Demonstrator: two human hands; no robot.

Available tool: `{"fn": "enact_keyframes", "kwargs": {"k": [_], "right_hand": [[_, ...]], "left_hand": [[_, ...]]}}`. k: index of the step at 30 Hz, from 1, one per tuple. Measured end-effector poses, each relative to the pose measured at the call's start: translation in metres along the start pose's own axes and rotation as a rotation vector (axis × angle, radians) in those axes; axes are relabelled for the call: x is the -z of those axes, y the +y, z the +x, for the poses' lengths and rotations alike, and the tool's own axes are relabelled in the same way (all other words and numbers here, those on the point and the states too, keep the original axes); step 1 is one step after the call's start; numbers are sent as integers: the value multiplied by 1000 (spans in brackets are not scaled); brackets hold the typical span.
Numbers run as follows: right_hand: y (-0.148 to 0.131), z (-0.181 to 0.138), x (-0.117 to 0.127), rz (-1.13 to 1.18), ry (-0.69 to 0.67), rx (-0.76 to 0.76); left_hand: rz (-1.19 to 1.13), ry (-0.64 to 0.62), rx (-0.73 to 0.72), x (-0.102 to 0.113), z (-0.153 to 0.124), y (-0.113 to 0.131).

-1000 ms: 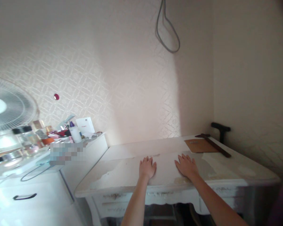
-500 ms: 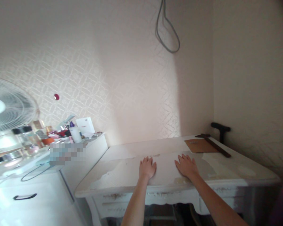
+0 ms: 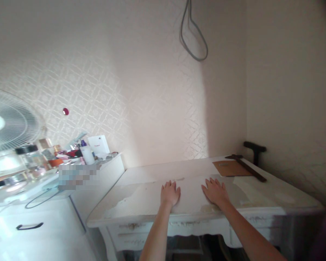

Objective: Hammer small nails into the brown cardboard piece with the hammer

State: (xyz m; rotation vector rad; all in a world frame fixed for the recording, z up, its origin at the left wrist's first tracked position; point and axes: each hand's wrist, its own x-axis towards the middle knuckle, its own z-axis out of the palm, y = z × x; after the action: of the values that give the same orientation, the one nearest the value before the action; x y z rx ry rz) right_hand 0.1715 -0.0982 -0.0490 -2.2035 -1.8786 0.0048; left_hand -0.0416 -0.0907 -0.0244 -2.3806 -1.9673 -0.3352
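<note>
**Ana:** Hands first, nearest the camera. Both lie palm down on the white table (image 3: 141,203). The left hand (image 3: 170,194) is flat, fingers spread and slack, gripping nothing. The right hand (image 3: 216,192) is the same: open, fingers fanned, resting on the worn top.

**Ben:** So neither one holds anything?

**Ana:** Nothing at all. They only press on bare tabletop near the front edge, a little apart from each other. Judging from that, no handling is under way; whatever work there is here, nothing shows as picked up or shifted.

**Ben:** What lies beyond them?

**Ana:** Farther back on the right, a brown board (image 3: 232,168) lies flat on the table, with a dark stick (image 3: 247,168) lying across its far edge. Both are well apart from the right hand and untouched. Behind them a black T-shaped handle (image 3: 254,150) stands by the side wall.

**Ben:** And to the left?

**Ana:** A white cabinet (image 3: 43,224) just beside the table, its top crowded with bottles and jars (image 3: 81,152), too small to tell apart. A white fan (image 3: 8,123) stands at the far left. High on the back wall hangs a grey cord loop (image 3: 194,36).
</note>
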Motion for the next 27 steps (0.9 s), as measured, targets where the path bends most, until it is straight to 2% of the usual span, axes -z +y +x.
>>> {"fn": "enact_keyframes", "kwargs": {"k": [27], "right_hand": [[0,0,-1,3,13,1]], "left_hand": [[12,1,0,-2,1,-1]]}}
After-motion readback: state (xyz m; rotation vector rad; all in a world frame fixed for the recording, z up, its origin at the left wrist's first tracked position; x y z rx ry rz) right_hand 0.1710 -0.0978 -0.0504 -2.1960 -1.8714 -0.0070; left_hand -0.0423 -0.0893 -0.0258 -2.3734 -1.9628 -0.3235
